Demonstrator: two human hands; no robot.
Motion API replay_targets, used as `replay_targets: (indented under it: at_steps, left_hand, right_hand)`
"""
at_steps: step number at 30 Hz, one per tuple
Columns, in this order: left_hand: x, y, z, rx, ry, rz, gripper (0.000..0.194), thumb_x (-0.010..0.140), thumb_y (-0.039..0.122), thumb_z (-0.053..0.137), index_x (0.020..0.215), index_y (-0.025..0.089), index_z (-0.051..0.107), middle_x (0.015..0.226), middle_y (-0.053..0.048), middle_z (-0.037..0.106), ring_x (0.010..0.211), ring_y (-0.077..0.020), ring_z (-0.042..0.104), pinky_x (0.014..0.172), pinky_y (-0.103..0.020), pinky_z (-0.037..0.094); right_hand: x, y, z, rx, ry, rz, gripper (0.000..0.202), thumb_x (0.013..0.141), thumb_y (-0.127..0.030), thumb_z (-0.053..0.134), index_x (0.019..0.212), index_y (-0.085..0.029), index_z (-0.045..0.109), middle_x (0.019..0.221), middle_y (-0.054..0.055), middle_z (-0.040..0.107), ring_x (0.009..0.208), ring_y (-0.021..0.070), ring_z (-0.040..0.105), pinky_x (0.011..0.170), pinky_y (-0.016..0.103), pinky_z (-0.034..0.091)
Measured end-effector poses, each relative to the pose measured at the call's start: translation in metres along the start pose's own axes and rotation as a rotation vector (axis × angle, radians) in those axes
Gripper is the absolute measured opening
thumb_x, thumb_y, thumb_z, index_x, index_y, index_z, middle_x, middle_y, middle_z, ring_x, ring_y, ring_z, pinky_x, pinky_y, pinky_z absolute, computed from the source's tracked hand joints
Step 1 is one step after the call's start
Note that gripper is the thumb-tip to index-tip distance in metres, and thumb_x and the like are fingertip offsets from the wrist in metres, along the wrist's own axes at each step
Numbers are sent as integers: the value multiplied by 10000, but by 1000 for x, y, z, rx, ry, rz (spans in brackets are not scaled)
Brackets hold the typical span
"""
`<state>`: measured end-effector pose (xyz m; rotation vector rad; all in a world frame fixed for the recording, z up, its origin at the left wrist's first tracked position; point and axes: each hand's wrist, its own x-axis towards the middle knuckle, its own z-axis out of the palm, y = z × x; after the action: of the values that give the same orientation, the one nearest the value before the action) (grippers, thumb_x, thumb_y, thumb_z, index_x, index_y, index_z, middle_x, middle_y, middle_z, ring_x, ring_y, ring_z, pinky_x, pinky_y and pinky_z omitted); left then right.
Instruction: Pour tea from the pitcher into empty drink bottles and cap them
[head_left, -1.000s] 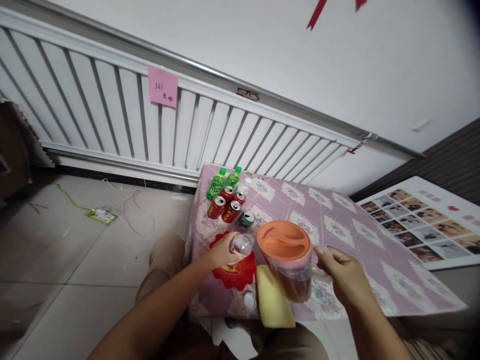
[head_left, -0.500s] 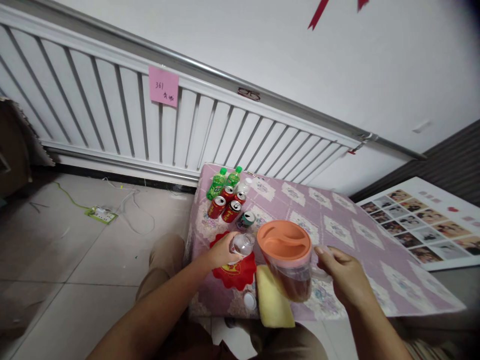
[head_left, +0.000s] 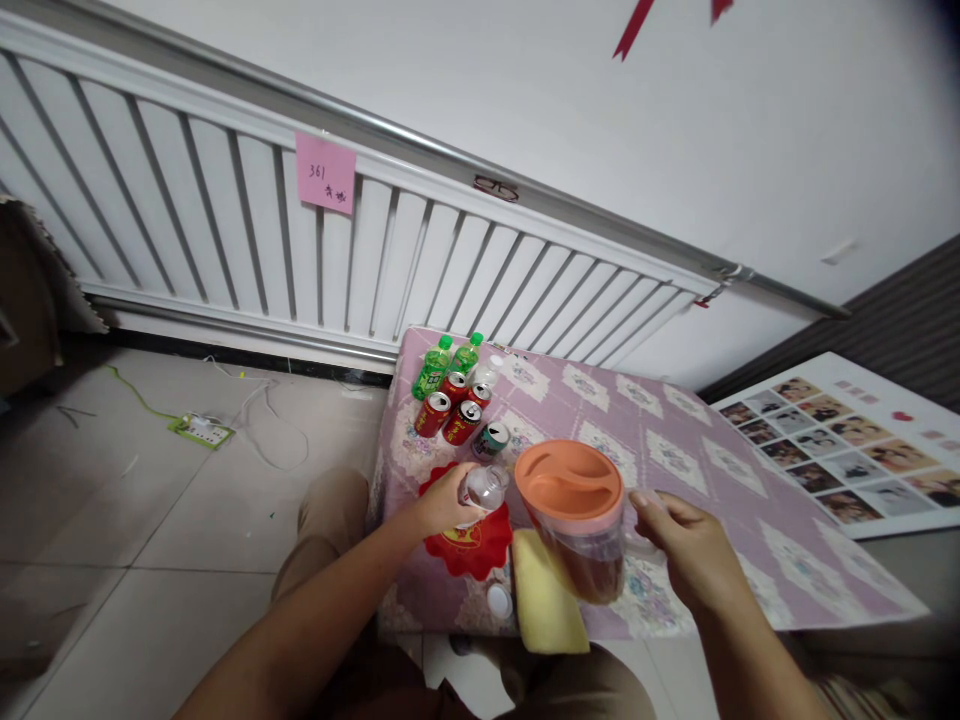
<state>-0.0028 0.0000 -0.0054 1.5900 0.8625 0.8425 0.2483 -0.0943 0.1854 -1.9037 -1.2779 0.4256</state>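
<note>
My left hand point(head_left: 448, 500) is wrapped round a clear open bottle point(head_left: 484, 490), tilted over a red scalloped dish point(head_left: 480, 552). My right hand point(head_left: 679, 540) grips the handle side of a clear pitcher point(head_left: 589, 560) with an orange lid point(head_left: 568, 478). Brown liquid fills the lower part of the pitcher, which leans toward the bottle. The bottle's mouth is close to the pitcher's lid; whether they touch I cannot tell. Below the pitcher lies a folded yellow cloth point(head_left: 547, 610), and beside it is a white cap point(head_left: 499, 601).
Several cans point(head_left: 463, 423), two green bottles point(head_left: 432, 370) and a clear bottle point(head_left: 489, 372) stand at the back left of the patterned tablecloth point(head_left: 675, 460). A white radiator point(head_left: 450, 260) runs behind. A photo board point(head_left: 847, 440) leans at the right; a power strip point(head_left: 204, 430) lies on the floor.
</note>
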Motion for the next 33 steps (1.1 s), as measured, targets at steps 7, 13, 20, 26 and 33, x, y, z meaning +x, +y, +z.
replay_targets:
  at_steps: [7,13,20,26,33]
  left_hand:
    - [-1,2,-1,-17,-6,-8,771,652,169,795,1349,218,468,1323,-80,598,1148,-221,594,1018,-340,462]
    - [0,1,0,-17,-5,-16,768,652,158,789,1347,206,466,1328,-87,595,1157,-228,594,1019,-340,466]
    - [0,-4,1,-14,-3,16,770,654,196,796,1349,207,467,1338,-94,588,1171,-244,589,1035,-357,457]
    - [1,-6,2,-20,-6,11,781,655,196,795,1358,204,454,1337,-98,587,1159,-239,594,1022,-350,460]
    - [1,-5,2,-19,1,-7,784,647,184,797,1353,216,457,1333,-76,591,1151,-219,594,1012,-322,465]
  right_hand:
    - [-1,-2,-1,-19,8,-21,409,673,-573,699,525,-200,620,500,-7,527,509,140,461,479,260,375]
    - [-3,-7,0,-10,-1,-20,402,663,-563,692,501,-205,606,482,-10,500,500,135,436,478,264,367]
    - [-3,-5,-1,-27,-5,3,415,672,-580,687,520,-203,604,506,-14,503,523,136,435,498,271,356]
    - [-1,0,-1,-24,-10,4,425,691,-580,689,523,-205,582,516,-18,493,537,138,436,515,275,361]
    - [0,6,0,-17,-12,3,433,683,-596,693,542,-203,579,521,-22,496,550,144,457,529,272,368]
